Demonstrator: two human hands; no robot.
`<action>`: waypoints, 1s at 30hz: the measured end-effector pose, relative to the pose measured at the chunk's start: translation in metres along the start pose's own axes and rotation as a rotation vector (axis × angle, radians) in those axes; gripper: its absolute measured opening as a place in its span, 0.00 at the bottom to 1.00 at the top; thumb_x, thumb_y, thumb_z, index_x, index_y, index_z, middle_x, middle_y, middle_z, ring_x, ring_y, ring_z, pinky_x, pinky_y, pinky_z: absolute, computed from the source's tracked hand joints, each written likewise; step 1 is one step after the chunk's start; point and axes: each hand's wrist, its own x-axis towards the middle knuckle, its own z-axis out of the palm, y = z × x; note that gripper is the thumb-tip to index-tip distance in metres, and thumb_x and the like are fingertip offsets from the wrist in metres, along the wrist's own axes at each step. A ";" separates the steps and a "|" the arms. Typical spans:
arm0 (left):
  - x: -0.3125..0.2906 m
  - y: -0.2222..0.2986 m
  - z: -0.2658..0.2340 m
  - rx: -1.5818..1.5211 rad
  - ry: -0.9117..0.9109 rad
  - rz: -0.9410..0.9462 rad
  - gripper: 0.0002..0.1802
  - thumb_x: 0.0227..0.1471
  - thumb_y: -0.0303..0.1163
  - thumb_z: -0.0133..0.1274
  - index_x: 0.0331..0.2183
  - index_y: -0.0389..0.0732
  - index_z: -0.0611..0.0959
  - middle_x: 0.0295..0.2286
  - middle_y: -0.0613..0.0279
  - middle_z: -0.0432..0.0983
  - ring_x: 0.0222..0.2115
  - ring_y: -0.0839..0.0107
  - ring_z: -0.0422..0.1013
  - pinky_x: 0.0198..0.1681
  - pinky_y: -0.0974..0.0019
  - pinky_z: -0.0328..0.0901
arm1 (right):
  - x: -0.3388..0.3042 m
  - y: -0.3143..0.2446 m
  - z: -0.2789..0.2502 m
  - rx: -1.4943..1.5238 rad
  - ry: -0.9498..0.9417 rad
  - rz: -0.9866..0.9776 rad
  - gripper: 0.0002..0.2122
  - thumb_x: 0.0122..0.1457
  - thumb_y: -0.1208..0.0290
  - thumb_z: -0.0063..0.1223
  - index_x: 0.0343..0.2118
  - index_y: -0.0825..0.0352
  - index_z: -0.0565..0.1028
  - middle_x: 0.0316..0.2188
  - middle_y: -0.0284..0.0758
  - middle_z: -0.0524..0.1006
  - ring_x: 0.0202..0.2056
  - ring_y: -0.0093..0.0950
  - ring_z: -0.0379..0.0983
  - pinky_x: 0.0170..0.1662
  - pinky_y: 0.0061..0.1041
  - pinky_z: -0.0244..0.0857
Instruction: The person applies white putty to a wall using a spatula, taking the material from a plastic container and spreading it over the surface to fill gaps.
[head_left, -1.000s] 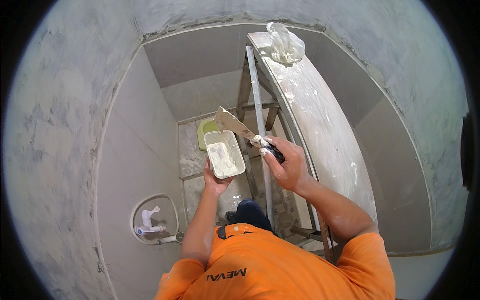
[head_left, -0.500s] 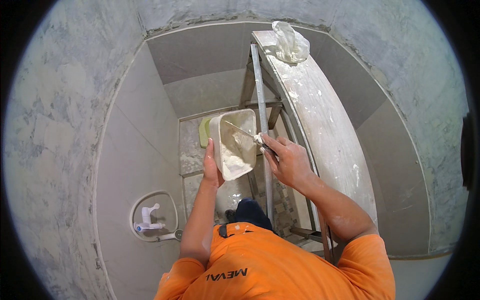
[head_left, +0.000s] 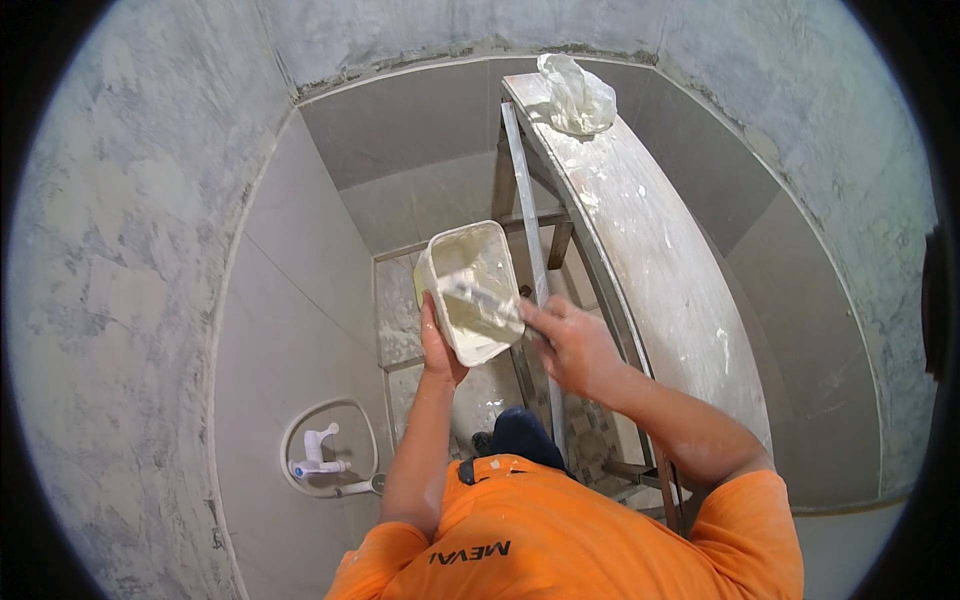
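The white tub sits tilted in the left hand, which cups it from below near the person's chest, its open mouth turned up so the pale paste inside stays reachable. The right hand grips a putty knife, blade dipped into the tub, probably scooping, though blur hides the edge. Just beyond, a splattered plank on a metal scaffold frame keeps a crumpled plastic bag within reach. Far below, a white tap juts from the tiled wall.
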 end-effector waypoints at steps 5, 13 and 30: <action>0.002 0.007 0.014 0.122 0.081 0.028 0.40 0.61 0.64 0.38 0.58 0.40 0.70 0.52 0.56 0.73 0.51 0.59 0.72 0.55 0.56 0.67 | -0.010 -0.007 -0.001 -0.037 -0.125 -0.044 0.23 0.54 0.76 0.55 0.55 0.58 0.74 0.34 0.41 0.73 0.33 0.43 0.75 0.36 0.41 0.70; -0.002 -0.009 0.021 0.134 0.039 -0.103 0.38 0.61 0.62 0.41 0.59 0.41 0.70 0.51 0.57 0.74 0.50 0.62 0.72 0.56 0.57 0.65 | 0.002 0.001 -0.003 -0.067 -0.003 0.043 0.23 0.53 0.78 0.52 0.53 0.58 0.75 0.35 0.42 0.73 0.33 0.44 0.76 0.35 0.42 0.71; 0.010 -0.001 -0.002 0.122 0.024 -0.121 0.37 0.62 0.61 0.42 0.58 0.39 0.71 0.50 0.56 0.75 0.49 0.62 0.73 0.54 0.57 0.67 | -0.007 -0.003 -0.002 -0.020 -0.184 0.061 0.21 0.51 0.77 0.55 0.51 0.62 0.77 0.34 0.44 0.74 0.35 0.45 0.75 0.40 0.42 0.69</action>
